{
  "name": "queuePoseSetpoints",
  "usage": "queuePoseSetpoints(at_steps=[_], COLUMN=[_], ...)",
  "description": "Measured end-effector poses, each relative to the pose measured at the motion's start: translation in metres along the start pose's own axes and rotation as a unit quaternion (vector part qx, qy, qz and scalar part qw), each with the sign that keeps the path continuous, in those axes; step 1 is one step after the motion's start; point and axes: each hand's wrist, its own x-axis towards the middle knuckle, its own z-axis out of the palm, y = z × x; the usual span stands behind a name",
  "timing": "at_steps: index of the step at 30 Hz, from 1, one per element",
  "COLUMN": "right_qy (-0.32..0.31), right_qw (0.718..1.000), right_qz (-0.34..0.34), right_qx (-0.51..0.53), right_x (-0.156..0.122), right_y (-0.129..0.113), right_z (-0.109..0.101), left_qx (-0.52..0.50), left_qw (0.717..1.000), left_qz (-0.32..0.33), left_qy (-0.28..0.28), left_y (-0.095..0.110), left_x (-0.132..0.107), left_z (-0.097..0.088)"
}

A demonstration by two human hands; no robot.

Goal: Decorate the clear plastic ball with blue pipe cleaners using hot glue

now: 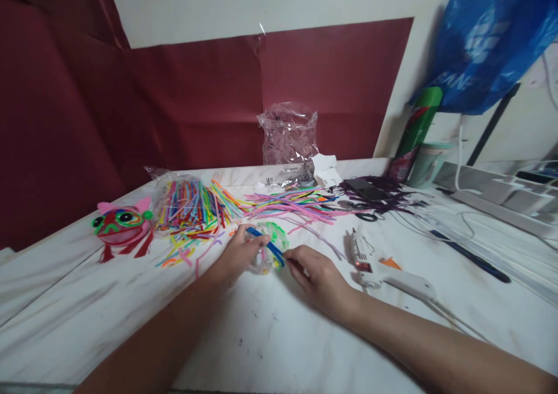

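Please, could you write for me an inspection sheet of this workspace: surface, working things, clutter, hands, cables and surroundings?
Surface: white marble-patterned tabletop, small dark specks near the front.
Working things: blue pipe cleaners, held over a round item with green and yellow patches; its exact kind is unclear.
Clutter: bundled pipe cleaners in clear plastic, loose pipe cleaners beside them, an animal-face craft at left, a glue gun at right.
Hands: left hand grips the blue pipe cleaners; right hand pinches at their near end.
Cables: glue gun's cord trails rightward across the table.
Surroundings: dark red sheet behind; blue plastic bag at upper right.
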Motion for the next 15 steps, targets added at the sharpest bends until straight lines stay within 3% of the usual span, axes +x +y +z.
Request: queuePoseSetpoints(at_steps=[15], right_qy=[-0.036], right_qw=[0.997], right_qz=[-0.066], right_qx=[-0.036], right_x=[0.0004], right_y=[0.0024], right_z=[-0.0012], left_qx=[0.007], left_qw=[1.000], left_qz=[0.013], left_qy=[-0.024], left_y=[-0.0042], left_x=[0.0034], left_z=[-0.0014])
